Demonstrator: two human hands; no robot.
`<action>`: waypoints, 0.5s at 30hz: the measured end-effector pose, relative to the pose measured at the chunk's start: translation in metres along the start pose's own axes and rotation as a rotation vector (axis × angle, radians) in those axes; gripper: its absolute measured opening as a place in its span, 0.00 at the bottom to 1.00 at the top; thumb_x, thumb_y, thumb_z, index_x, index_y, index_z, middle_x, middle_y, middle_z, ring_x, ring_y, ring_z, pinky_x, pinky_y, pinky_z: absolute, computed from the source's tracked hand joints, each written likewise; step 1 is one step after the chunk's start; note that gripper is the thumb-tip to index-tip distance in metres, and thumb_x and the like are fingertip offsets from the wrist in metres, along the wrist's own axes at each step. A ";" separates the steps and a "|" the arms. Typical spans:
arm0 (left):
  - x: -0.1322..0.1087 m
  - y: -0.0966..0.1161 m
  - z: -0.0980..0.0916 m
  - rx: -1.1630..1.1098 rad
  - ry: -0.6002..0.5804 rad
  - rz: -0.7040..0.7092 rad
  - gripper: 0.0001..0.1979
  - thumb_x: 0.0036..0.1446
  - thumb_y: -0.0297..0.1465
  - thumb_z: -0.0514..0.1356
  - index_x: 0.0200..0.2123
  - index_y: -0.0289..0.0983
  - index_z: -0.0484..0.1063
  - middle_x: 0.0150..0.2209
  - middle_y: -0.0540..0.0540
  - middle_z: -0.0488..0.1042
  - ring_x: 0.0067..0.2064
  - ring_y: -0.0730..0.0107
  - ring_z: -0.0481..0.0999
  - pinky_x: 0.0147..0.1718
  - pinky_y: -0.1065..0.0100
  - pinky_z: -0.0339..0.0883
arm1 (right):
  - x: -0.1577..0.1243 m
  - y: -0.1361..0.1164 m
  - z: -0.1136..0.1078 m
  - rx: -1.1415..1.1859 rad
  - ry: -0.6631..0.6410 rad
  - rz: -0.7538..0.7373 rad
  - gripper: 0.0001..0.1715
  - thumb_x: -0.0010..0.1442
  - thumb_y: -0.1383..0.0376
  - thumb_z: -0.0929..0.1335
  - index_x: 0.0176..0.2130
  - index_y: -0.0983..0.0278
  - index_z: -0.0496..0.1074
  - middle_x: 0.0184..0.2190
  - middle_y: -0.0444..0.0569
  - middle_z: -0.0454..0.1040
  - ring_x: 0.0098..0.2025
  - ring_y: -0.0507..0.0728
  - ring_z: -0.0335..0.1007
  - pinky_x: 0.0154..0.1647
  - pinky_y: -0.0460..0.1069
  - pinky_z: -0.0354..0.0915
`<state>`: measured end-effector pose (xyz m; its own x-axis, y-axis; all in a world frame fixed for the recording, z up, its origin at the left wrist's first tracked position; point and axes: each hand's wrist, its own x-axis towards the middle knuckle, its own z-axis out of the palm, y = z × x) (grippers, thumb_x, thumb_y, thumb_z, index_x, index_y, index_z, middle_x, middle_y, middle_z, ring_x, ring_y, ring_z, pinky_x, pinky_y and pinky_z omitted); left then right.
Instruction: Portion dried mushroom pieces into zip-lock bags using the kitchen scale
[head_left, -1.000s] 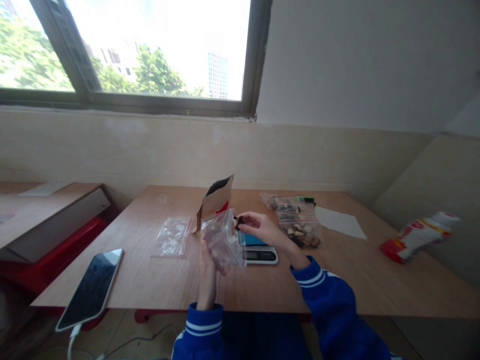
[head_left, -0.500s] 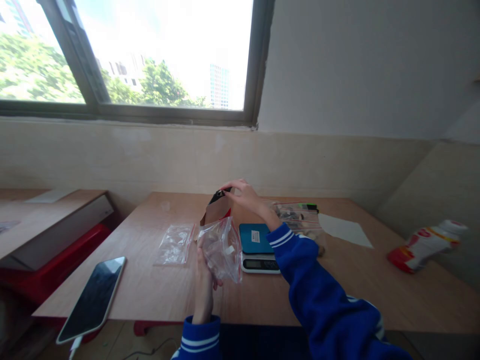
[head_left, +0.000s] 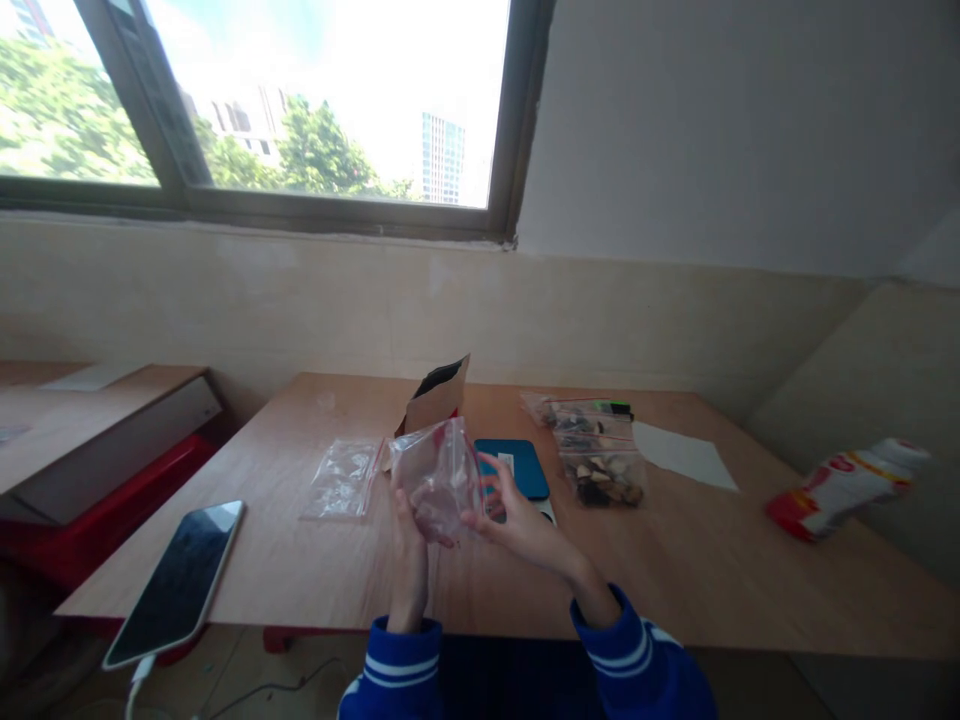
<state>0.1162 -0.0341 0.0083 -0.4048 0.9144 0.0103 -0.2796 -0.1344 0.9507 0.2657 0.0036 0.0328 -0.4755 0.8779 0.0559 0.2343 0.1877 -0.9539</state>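
Observation:
My left hand (head_left: 409, 550) holds a clear zip-lock bag (head_left: 435, 475) up in front of me, its fingers curled behind and under it. Folds and reflections make the contents hard to make out. At the bag's red-striped right edge is my right hand (head_left: 517, 515), thumb and fingers apart; the thumb seems to touch the plastic. Behind the bag, a brown paper pouch (head_left: 435, 405) stands upright with its dark mouth gaping. A kitchen scale with a blue top (head_left: 529, 470) sits partly hidden behind my right hand.
Several zip-lock bags of dark and tan pieces (head_left: 604, 475) lie right of the scale, with white paper (head_left: 686, 455) beside them. Flat clear bags (head_left: 341, 480) lie left. A phone (head_left: 180, 580) overhangs the front left edge. A red-and-white bottle (head_left: 844, 490) stands right.
My right hand has left the paper pouch's top and come down toward me to the right edge of the clear bag. The left hand still holds that bag.

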 end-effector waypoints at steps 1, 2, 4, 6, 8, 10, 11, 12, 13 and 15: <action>-0.001 -0.001 0.000 0.030 -0.011 -0.019 0.38 0.59 0.54 0.45 0.67 0.42 0.47 0.33 0.44 0.78 0.17 0.74 0.68 0.12 0.75 0.60 | -0.006 0.005 0.006 0.076 -0.059 0.021 0.49 0.54 0.52 0.71 0.62 0.60 0.42 0.46 0.52 0.70 0.38 0.54 0.70 0.40 0.52 0.68; -0.002 -0.001 0.000 0.064 -0.019 -0.038 0.38 0.59 0.55 0.45 0.67 0.40 0.48 0.26 0.47 0.76 0.15 0.76 0.64 0.10 0.75 0.56 | -0.010 0.010 0.011 0.145 -0.090 0.030 0.48 0.55 0.53 0.70 0.62 0.60 0.41 0.41 0.49 0.71 0.37 0.54 0.70 0.40 0.52 0.68; -0.002 -0.001 -0.002 0.126 -0.026 -0.052 0.39 0.59 0.55 0.44 0.67 0.40 0.47 0.17 0.54 0.67 0.11 0.77 0.57 0.08 0.76 0.51 | -0.012 0.014 0.018 0.236 -0.083 0.033 0.42 0.56 0.55 0.69 0.60 0.60 0.44 0.35 0.44 0.71 0.36 0.53 0.71 0.40 0.51 0.67; -0.002 0.000 -0.005 0.173 -0.023 -0.030 0.38 0.59 0.54 0.44 0.67 0.41 0.45 0.16 0.56 0.63 0.11 0.78 0.55 0.08 0.77 0.51 | -0.009 0.015 0.019 0.269 -0.026 0.037 0.38 0.56 0.57 0.69 0.57 0.61 0.47 0.32 0.42 0.69 0.34 0.52 0.70 0.39 0.50 0.66; -0.001 0.001 -0.010 0.209 -0.025 0.004 0.38 0.59 0.53 0.47 0.67 0.43 0.45 0.17 0.57 0.63 0.11 0.79 0.54 0.08 0.76 0.52 | -0.006 0.015 0.017 0.278 0.022 0.040 0.36 0.54 0.58 0.69 0.55 0.61 0.49 0.30 0.40 0.68 0.32 0.51 0.69 0.37 0.49 0.65; 0.002 0.003 -0.016 0.244 -0.032 0.012 0.37 0.57 0.52 0.52 0.65 0.41 0.51 0.18 0.57 0.63 0.12 0.80 0.53 0.08 0.77 0.51 | -0.005 0.016 0.015 0.276 0.036 0.043 0.36 0.53 0.59 0.70 0.55 0.61 0.50 0.28 0.39 0.68 0.30 0.51 0.67 0.35 0.48 0.64; 0.003 0.004 -0.019 0.265 -0.037 0.004 0.36 0.56 0.52 0.54 0.63 0.39 0.56 0.17 0.57 0.62 0.12 0.81 0.53 0.08 0.77 0.49 | -0.006 0.017 0.014 0.274 0.030 0.043 0.35 0.54 0.59 0.70 0.55 0.61 0.50 0.28 0.39 0.68 0.29 0.51 0.67 0.34 0.48 0.63; 0.004 0.005 -0.022 0.289 -0.043 -0.003 0.35 0.54 0.51 0.56 0.59 0.37 0.62 0.17 0.57 0.62 0.12 0.81 0.53 0.07 0.77 0.47 | -0.007 0.017 0.014 0.276 0.020 0.041 0.35 0.54 0.59 0.69 0.55 0.61 0.51 0.28 0.39 0.69 0.29 0.51 0.67 0.33 0.48 0.63; 0.005 0.006 -0.025 0.311 -0.053 -0.007 0.33 0.52 0.51 0.57 0.55 0.36 0.66 0.16 0.57 0.62 0.11 0.81 0.52 0.07 0.77 0.45 | -0.008 0.018 0.014 0.282 0.010 0.036 0.34 0.54 0.59 0.69 0.54 0.60 0.51 0.29 0.40 0.69 0.30 0.51 0.67 0.33 0.48 0.63; 0.006 0.009 -0.031 0.344 -0.104 -0.019 0.32 0.51 0.52 0.58 0.51 0.34 0.69 0.16 0.57 0.63 0.10 0.81 0.53 0.07 0.76 0.45 | -0.011 0.019 0.014 0.294 0.008 0.020 0.30 0.56 0.57 0.69 0.53 0.60 0.54 0.30 0.41 0.69 0.31 0.52 0.67 0.34 0.48 0.63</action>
<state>0.0838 -0.0414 0.0071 -0.3067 0.9518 0.0062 0.0306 0.0034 0.9995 0.2631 -0.0086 0.0094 -0.4660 0.8840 0.0371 -0.0124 0.0354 -0.9993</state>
